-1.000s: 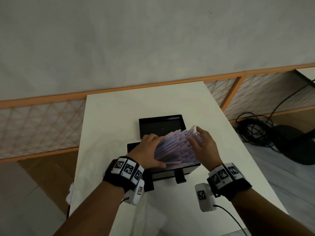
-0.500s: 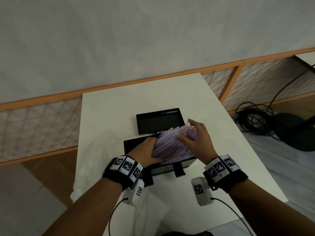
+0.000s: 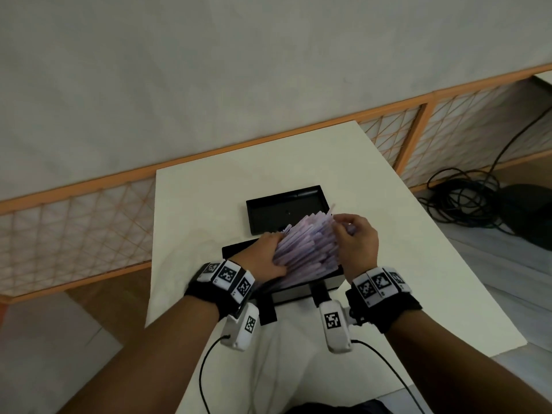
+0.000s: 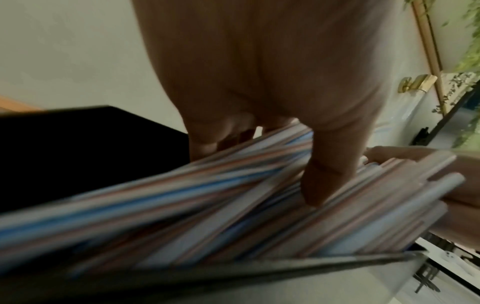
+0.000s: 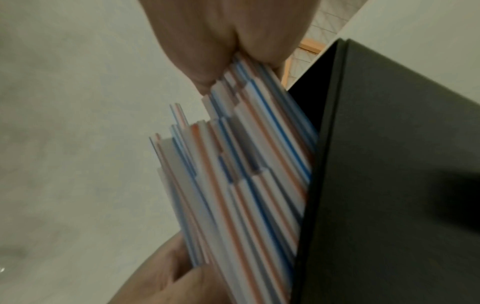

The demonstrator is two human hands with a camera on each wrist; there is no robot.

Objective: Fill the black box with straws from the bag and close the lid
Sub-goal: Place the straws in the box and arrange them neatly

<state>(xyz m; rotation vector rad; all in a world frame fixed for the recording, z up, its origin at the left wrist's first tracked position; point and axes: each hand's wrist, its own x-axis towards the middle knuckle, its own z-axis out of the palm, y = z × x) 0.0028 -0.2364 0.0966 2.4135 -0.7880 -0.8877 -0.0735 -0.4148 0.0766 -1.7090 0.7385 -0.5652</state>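
Squaring up the load is the job right now: a thick sheaf of striped straws [image 3: 304, 249] sits slanted in the black box [image 3: 334, 277], their far ends riding up over the back edge rather than lying flat. The left hand [image 3: 264, 258] lies along the left side of the pile, and the left wrist view shows its thumb [image 4: 330, 164] pressing down on top while the other fingers curl round the far side of the straws. The right hand [image 3: 357, 243] works the upper right end, fingers bent and pinching a few straw tips; the right wrist view shows fingertips [image 5: 207, 67] closed on the tops of the straws, hard against the dark wall of the box.

The lid [image 3: 286, 209] lies open side up on the white table [image 3: 433, 264], just behind the box and apart from it, untouched by either hand. No bag can be made out with any confidence, so my read is that the filling stage is nearly over and this is the settling stage.

What comes next, by my judgement, asks for levelling: the raised ends need easing down and inward until the whole bundle drops below the rim. Both hands will have to squeeze the sheaf together as it goes, since loose straws roll and spring apart easily. Only once nothing pokes above the edge does it make sense to reach back for the lid and seat it squarely.
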